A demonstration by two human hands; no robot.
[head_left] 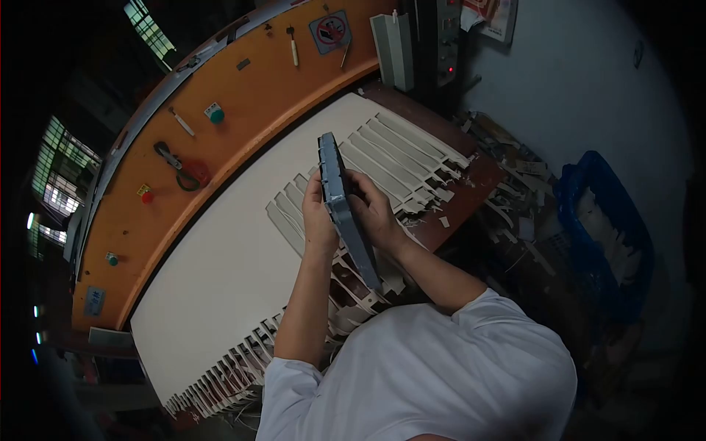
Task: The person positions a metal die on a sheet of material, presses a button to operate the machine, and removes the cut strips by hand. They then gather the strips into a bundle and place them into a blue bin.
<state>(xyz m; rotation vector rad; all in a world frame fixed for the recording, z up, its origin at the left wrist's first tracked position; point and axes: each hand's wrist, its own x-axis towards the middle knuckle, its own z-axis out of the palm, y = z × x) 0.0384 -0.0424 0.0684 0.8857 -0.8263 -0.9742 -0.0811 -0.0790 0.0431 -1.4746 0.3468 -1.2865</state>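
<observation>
Upright between both hands stands a long, narrow blue-grey cutting die with a notched edge, held above a pale sheet. My left hand is closed on its left side. On the other side my right hand grips it, the fingers partly hidden behind it. Beneath and beyond the hands, several long pale cut strips lie side by side on the sheet. Along the near edge the sheet is cut into a row of comb-like gaps.
An orange machine beam curves along the far side, carrying green buttons, a red button and hanging tools. At right are a blue bin with pale pieces and scattered scraps beside the brown table edge.
</observation>
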